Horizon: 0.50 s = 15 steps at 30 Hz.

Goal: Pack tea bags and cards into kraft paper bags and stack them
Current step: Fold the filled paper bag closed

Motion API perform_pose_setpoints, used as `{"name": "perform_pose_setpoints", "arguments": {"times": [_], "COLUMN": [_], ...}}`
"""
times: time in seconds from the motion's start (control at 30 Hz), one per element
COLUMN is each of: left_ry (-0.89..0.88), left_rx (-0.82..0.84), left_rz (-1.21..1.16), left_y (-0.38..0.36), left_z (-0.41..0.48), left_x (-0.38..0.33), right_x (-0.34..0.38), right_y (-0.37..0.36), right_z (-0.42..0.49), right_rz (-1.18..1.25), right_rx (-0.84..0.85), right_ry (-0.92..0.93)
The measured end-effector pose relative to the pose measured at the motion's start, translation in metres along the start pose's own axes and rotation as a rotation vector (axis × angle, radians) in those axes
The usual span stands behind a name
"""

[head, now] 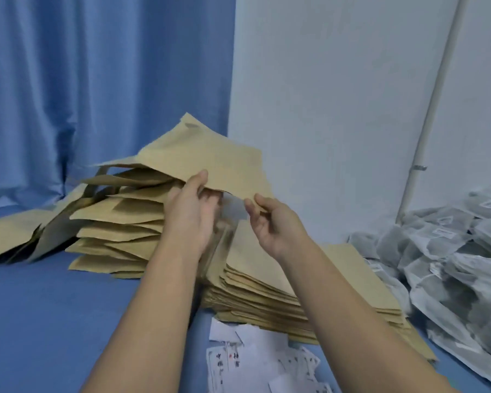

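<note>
My left hand [192,211] and my right hand [270,222] both hold one kraft paper bag [210,157] by its near edge, lifted flat above the tall stack of filled kraft bags [119,222]. The thumb of each hand lies on top of the bag's edge and the fingers curl underneath. Below the hands a pile of flat kraft bags [267,279] lies on the blue surface. White printed cards [253,355] are scattered at the front. Grey-white tea bags [451,265] are heaped at the right.
More kraft bags [17,234] have slid out at the far left. A blue curtain [82,80] hangs behind, next to a white wall with a white pipe [437,95]. Blue table surface [54,321] shows at the front left.
</note>
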<state>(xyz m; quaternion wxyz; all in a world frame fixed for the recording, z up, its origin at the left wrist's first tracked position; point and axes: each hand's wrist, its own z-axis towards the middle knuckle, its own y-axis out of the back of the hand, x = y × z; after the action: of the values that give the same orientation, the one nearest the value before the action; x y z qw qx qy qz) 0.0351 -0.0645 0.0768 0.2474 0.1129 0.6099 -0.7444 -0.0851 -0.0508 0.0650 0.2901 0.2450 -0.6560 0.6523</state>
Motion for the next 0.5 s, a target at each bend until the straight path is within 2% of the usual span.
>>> {"name": "perform_pose_setpoints", "arguments": {"times": [0.13, 0.2, 0.27, 0.37, 0.43, 0.5], "left_ry": [-0.087, -0.046, 0.007, 0.062, 0.022, -0.04], "left_rx": [-0.07, -0.164, -0.222, -0.173, -0.187, -0.227], "left_rz": [0.31, 0.502, 0.587, 0.335, 0.093, -0.009], "left_y": [-0.005, 0.005, 0.016, 0.029, 0.033, 0.038], "left_z": [0.071, 0.105, 0.132, 0.152, 0.156, 0.148], "left_x": [-0.045, -0.06, -0.064, -0.065, -0.068, -0.067], "right_x": [-0.006, -0.016, -0.026, -0.032, -0.035, -0.039], "right_y": [-0.08, -0.102, -0.112, -0.116, -0.111, -0.101], "right_z": [0.069, 0.098, 0.12, 0.138, 0.141, 0.134], "right_rz": [-0.008, -0.08, -0.161, -0.072, 0.0, 0.0], "right_rx": [0.096, 0.065, -0.004, -0.043, -0.021, 0.02], "right_ry": [-0.031, -0.055, -0.059, -0.033, -0.022, -0.055]}}
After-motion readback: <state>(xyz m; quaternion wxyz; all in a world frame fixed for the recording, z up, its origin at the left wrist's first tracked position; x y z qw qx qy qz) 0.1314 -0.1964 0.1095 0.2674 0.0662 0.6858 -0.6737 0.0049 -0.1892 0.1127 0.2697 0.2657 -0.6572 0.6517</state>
